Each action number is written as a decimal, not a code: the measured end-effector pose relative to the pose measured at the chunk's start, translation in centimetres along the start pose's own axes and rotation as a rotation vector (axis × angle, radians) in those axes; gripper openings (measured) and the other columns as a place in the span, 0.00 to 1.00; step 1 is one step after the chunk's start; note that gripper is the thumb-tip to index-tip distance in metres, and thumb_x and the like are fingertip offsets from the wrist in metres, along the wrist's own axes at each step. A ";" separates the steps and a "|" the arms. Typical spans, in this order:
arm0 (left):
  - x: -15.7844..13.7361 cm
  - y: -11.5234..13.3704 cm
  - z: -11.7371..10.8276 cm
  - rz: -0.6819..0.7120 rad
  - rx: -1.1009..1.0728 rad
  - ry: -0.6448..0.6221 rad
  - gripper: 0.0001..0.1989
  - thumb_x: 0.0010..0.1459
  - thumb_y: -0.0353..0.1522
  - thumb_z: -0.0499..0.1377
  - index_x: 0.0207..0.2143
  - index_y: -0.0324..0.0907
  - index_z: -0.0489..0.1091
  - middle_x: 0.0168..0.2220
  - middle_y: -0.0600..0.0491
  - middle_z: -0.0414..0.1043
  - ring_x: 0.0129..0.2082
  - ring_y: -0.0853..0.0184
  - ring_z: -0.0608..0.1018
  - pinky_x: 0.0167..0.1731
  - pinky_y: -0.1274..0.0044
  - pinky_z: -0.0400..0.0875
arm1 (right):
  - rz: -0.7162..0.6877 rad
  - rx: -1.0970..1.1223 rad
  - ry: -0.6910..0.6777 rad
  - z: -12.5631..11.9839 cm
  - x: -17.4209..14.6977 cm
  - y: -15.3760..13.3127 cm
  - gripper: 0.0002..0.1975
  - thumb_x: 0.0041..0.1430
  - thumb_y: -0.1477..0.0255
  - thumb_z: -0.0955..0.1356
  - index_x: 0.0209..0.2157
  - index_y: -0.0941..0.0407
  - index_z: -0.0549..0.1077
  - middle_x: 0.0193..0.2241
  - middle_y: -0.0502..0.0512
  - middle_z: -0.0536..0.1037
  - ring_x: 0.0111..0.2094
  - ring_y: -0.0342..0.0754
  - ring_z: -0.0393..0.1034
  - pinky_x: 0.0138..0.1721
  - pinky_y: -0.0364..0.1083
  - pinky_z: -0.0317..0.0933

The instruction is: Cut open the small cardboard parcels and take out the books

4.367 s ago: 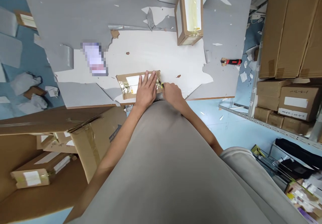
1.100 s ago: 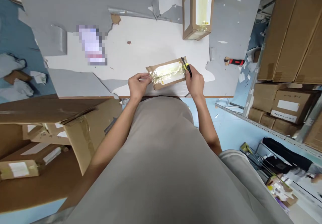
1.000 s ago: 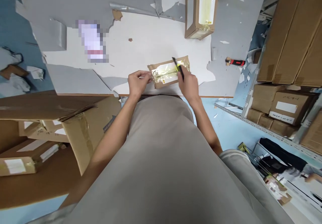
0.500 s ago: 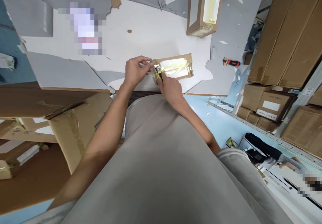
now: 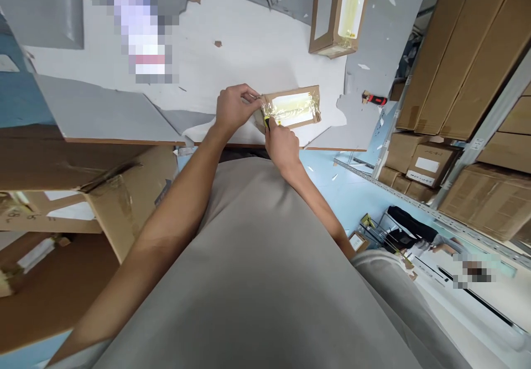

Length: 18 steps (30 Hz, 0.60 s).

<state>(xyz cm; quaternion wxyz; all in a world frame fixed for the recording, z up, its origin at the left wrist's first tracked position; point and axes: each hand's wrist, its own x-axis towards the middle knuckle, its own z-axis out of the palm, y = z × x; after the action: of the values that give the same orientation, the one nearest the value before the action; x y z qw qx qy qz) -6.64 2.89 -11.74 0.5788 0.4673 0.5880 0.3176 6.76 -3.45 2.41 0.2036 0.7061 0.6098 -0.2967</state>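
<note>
Head view: the left hand (image 5: 235, 110) pinches the left end of the box (image 5: 295, 109), near the front edge of the table (image 5: 253, 37), while the right hand (image 5: 284, 147) clasps a cutter (image 5: 267, 122) so close that a slip could nick the left hand.

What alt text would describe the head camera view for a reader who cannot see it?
A bare right hand holds a black-and-yellow cutter at the left end of a taped brown cardboard box, with the left hand at the same end. Beyond, a larger brown cardboard box sits on a torn grey-and-white tabletop.
</note>
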 end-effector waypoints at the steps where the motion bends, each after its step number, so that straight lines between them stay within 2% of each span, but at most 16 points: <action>1: 0.0 -0.1 -0.1 -0.004 -0.003 -0.004 0.13 0.59 0.42 0.77 0.42 0.47 0.84 0.36 0.50 0.84 0.44 0.54 0.87 0.55 0.63 0.81 | 0.015 -0.008 -0.002 0.0 -0.1 -0.3 0.25 0.87 0.67 0.57 0.75 0.60 0.66 0.57 0.76 0.85 0.59 0.67 0.83 0.62 0.63 0.76; 6: 0.4 -0.3 -0.3 -0.009 -0.018 -0.018 0.13 0.58 0.42 0.78 0.40 0.47 0.84 0.36 0.50 0.85 0.43 0.54 0.87 0.54 0.63 0.82 | 0.040 -0.023 0.048 0.2 -0.3 -1.1 0.25 0.86 0.71 0.56 0.76 0.61 0.65 0.56 0.76 0.85 0.58 0.66 0.84 0.62 0.62 0.76; 12: 0.9 -0.9 0.0 -0.013 0.001 -0.026 0.12 0.59 0.42 0.78 0.39 0.48 0.83 0.37 0.50 0.86 0.43 0.54 0.87 0.54 0.64 0.81 | 0.079 -0.033 0.065 0.0 0.4 -1.7 0.22 0.84 0.76 0.60 0.71 0.59 0.71 0.54 0.72 0.86 0.59 0.64 0.84 0.62 0.60 0.76; 16: 0.6 -0.7 0.6 0.006 0.024 0.009 0.11 0.59 0.40 0.78 0.38 0.48 0.82 0.35 0.52 0.86 0.44 0.55 0.88 0.55 0.64 0.80 | 0.113 -0.053 0.043 -0.4 0.6 -2.5 0.23 0.81 0.82 0.59 0.67 0.61 0.75 0.55 0.74 0.86 0.61 0.63 0.84 0.63 0.59 0.75; 18: 0.3 -0.2 0.8 0.007 0.074 0.031 0.08 0.61 0.37 0.76 0.39 0.47 0.83 0.35 0.53 0.86 0.44 0.56 0.88 0.56 0.65 0.79 | 0.118 -0.048 0.045 0.0 0.5 -2.4 0.22 0.81 0.83 0.59 0.66 0.62 0.76 0.55 0.75 0.87 0.61 0.63 0.84 0.63 0.59 0.75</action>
<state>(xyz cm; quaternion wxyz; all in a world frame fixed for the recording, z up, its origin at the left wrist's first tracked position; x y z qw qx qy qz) -5.81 2.98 -12.15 0.5508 0.4855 0.6066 0.3050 4.48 -2.63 2.27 0.2241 0.7423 0.5784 -0.2534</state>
